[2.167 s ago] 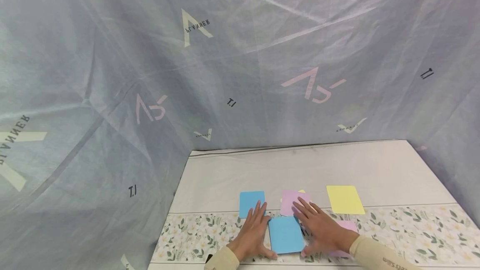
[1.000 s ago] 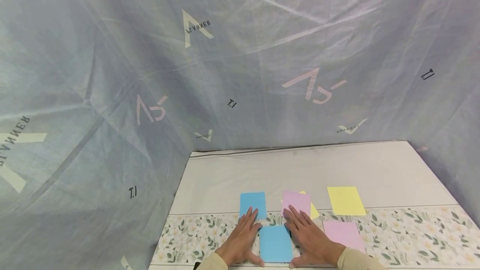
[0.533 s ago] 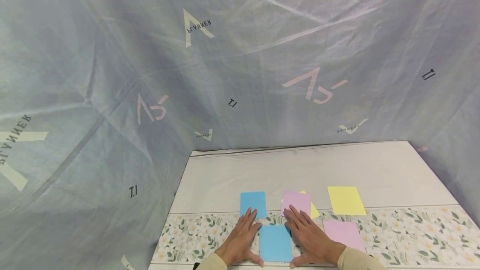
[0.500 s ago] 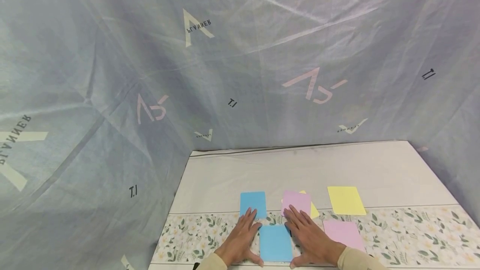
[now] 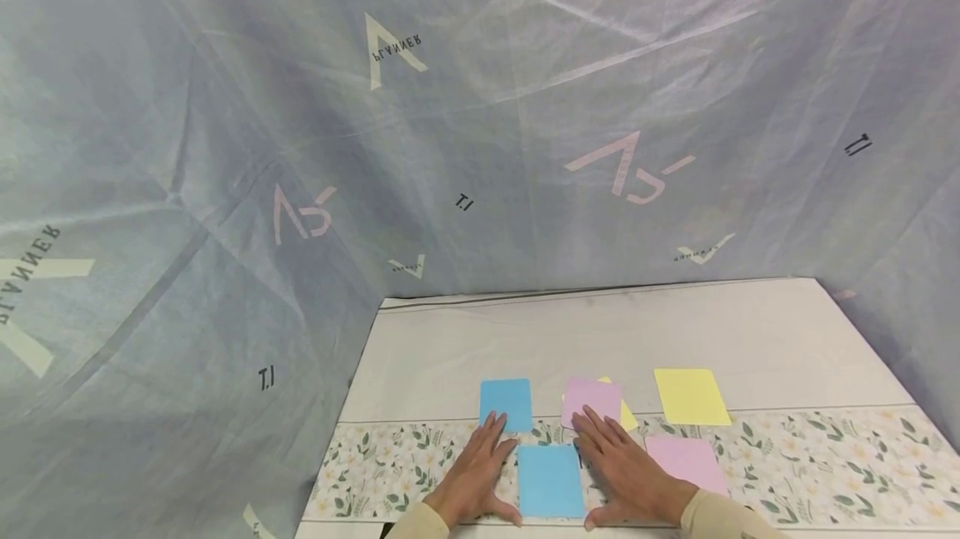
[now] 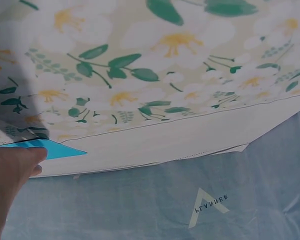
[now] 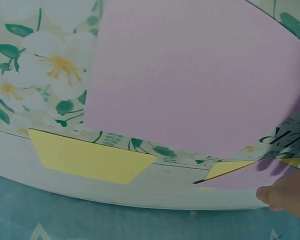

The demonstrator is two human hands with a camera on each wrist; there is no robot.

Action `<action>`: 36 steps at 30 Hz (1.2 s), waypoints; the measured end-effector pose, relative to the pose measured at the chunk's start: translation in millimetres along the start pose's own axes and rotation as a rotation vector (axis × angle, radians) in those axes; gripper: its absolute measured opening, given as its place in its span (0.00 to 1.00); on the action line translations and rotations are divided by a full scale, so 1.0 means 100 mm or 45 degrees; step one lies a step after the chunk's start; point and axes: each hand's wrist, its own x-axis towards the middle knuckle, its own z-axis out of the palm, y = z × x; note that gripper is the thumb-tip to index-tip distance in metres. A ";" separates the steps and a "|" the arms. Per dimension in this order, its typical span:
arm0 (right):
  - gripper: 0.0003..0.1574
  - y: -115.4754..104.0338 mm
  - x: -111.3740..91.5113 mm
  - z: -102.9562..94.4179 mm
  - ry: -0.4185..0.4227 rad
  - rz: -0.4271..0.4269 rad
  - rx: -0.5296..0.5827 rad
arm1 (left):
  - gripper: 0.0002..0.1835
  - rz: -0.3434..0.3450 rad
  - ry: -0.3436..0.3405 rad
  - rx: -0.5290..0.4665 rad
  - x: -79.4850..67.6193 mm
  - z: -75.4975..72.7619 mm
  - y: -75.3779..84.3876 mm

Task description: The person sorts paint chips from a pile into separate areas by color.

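Observation:
A blue square card [image 5: 551,481] with rounded corners lies flat near the table's front edge, between my two hands. My left hand [image 5: 474,472] lies on its left side, fingers straight and thumb spread, fingertips overlapping the far blue card [image 5: 504,401]. On the other side my right hand [image 5: 626,472] rests with fingers extended, its fingertips at the lower edge of a pink card [image 5: 591,399]. That pink card partly covers a yellow card [image 5: 628,418]. The left wrist view catches a corner of the far blue card [image 6: 65,150] by my fingers.
A second yellow card [image 5: 692,396] lies at the right rear, and another pink card [image 5: 688,462] sits beside my right wrist. The white tablecloth [image 5: 600,331] has a floral band [image 5: 840,456]. Grey-blue printed fabric [image 5: 525,147] hangs behind and at the sides.
Since the oldest frame, both hands and the near blue card have shifted left and towards me, uncovering more of the right-hand pink card. Lately the hands have edged slightly outward.

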 end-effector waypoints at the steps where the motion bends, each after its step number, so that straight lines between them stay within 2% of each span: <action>1: 0.72 0.00 0.00 0.00 -0.001 -0.001 -0.001 | 0.60 -0.002 0.002 -0.003 0.00 0.00 0.00; 11: 0.72 -0.01 0.08 0.03 -0.028 0.012 -0.042 | 0.59 -0.041 -0.002 -0.009 0.06 0.02 0.06; 21: 0.79 -0.03 0.10 0.04 -0.094 0.055 0.013 | 0.57 -0.070 0.008 -0.050 0.08 0.02 0.09; 28: 0.78 -0.04 0.10 0.04 -0.026 0.014 0.010 | 0.56 -0.095 -0.013 -0.051 0.08 0.04 0.10; 36: 0.79 -0.06 0.10 0.04 -0.022 0.034 0.119 | 0.55 -0.088 -0.024 -0.043 0.08 0.03 0.10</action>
